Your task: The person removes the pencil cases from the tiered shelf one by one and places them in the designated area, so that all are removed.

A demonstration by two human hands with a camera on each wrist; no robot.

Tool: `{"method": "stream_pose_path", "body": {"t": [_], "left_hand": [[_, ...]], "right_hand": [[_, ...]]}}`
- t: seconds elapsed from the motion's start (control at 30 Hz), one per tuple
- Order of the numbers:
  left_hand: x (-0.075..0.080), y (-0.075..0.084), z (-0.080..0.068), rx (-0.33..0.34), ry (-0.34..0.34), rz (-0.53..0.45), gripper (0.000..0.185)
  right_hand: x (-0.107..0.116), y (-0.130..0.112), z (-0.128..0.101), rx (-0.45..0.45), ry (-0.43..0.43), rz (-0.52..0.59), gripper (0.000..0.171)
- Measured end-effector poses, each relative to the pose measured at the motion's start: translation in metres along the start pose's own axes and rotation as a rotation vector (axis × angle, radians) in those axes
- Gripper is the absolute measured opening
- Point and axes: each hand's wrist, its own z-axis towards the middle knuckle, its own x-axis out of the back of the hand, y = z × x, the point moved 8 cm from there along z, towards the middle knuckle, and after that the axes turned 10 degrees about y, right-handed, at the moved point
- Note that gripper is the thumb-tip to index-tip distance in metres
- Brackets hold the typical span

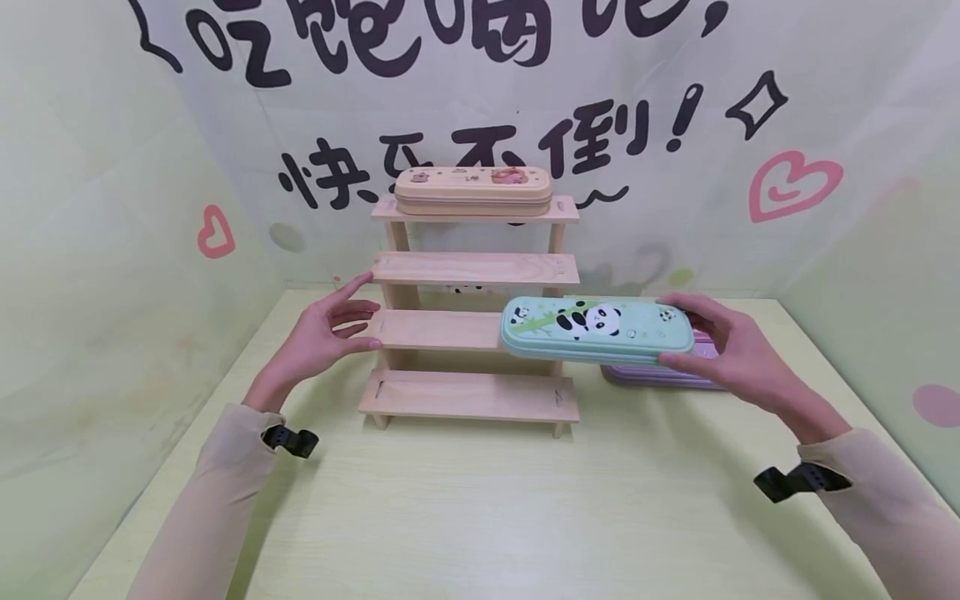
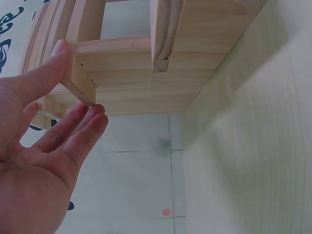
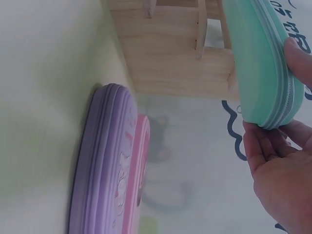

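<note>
In the head view, my right hand (image 1: 731, 350) grips the right end of a mint-green pencil case (image 1: 600, 329) with panda pictures. The case is held in the air, its left end in front of the third tier of a wooden tiered shelf (image 1: 468, 396). The right wrist view shows thumb and fingers on opposite sides of its zipped end. My left hand (image 1: 322, 333) touches the left side of the shelf, thumb and fingers spread and only slightly bent. In the left wrist view, thumb and fingertips rest at the end of a board (image 2: 80, 83).
A peach pencil case (image 1: 472, 192) lies on the shelf's top tier. Behind my right hand, a purple pencil case (image 3: 105, 161) lies on the table (image 1: 465, 517), with a pink one (image 3: 139, 170) beyond. A printed cloth backdrop (image 1: 675, 225) surrounds the table.
</note>
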Motion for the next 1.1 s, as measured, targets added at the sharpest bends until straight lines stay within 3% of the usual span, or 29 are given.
{"method": "stream_pose_path", "body": {"t": [0.33,0.57,0.8,1.1], "left_hand": [[-0.001,-0.001,-0.003,0.001,0.01,-0.01,0.101],[-0.003,0.0,-0.006,-0.009,0.018,-0.001,0.101],[-0.004,0.001,-0.005,0.003,0.016,0.002,0.101],[-0.002,0.001,-0.005,-0.002,0.018,0.005,0.101]], "right_hand": [[0.027,0.02,-0.036,-0.033,0.029,-0.022,0.075],[0.045,0.032,-0.056,0.01,0.006,-0.04,0.077],[0.067,0.042,-0.075,-0.026,0.036,-0.028,0.074],[0.082,0.051,-0.096,-0.059,-0.006,-0.065,0.072]]}}
